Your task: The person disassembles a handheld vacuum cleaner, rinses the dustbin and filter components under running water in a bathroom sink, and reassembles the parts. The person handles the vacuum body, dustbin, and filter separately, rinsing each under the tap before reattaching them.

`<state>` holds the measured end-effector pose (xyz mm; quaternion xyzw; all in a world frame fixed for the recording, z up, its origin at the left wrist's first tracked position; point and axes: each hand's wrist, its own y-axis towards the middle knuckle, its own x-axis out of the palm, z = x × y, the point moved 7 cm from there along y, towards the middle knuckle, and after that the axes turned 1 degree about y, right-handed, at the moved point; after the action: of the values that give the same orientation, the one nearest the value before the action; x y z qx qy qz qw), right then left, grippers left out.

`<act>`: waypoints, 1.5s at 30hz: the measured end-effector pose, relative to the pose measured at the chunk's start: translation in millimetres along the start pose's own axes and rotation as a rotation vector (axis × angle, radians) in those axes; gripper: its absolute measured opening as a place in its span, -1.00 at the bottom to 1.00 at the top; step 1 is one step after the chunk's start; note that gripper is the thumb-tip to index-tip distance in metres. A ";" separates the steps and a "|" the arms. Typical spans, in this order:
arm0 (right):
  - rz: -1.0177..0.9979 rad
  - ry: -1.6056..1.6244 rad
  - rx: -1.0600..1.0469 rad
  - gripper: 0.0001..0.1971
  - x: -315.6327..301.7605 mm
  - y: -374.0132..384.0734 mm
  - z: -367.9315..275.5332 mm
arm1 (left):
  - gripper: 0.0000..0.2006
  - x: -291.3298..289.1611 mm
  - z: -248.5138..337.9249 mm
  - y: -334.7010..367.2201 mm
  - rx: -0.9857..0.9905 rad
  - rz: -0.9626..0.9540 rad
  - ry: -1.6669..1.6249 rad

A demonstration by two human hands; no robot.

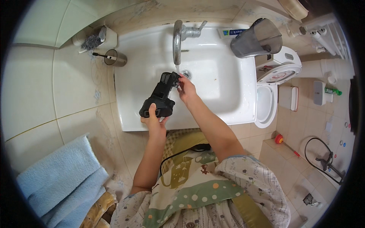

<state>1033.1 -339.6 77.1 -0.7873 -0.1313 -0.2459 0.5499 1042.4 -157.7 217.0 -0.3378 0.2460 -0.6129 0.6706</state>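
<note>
Over the left side of the white sink (249, 95) I hold a black plastic appliance part (161, 93). It has a slotted grille at its upper end and a wider, blocky lower end, and it lies tilted. My left hand (154, 119) is closed round the lower end, thumb on top. At the upper end, the fingers of my right hand (186, 89) are closed against the part's edge, partly hidden. Just above that end is the spout of the chrome faucet (177, 41), with what looks like a thin stream of water under it. The drain (186, 74) lies beside it.
A grey translucent bin (253, 40) and a toothpaste box (230, 32) rest at the sink's back right. A cup (121, 59) with a toothbrush (102, 56) is at the left edge. Right of the sink is a toilet (267, 104); blue towels (64, 171) hang lower left.
</note>
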 end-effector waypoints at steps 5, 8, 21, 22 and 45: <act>0.096 -0.089 0.025 -0.73 -5.4 14.8 4.9 | -0.20 -3.8 -3.8 -7.1 0.047 0.056 0.020; 0.149 -0.167 0.030 -0.73 -8.7 20.7 4.5 | -0.20 -4.4 -4.4 -4.5 0.020 0.068 0.018; 0.016 -0.126 0.106 -0.78 6.5 4.1 -2.3 | -0.19 -7.1 -3.7 -2.5 0.011 0.035 0.010; 0.028 -0.140 0.115 -0.78 7.2 3.8 -2.5 | -0.19 -6.2 -1.9 -4.1 0.024 0.039 0.007; -0.330 -1.043 -0.112 -0.74 38.0 -11.0 -63.3 | -0.16 -10.8 15.7 11.9 -0.015 -0.014 0.093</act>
<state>1044.5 -397.0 123.5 -0.8018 -0.4950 0.0874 0.3231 1060.5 -144.4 217.3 -0.3157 0.2793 -0.6307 0.6515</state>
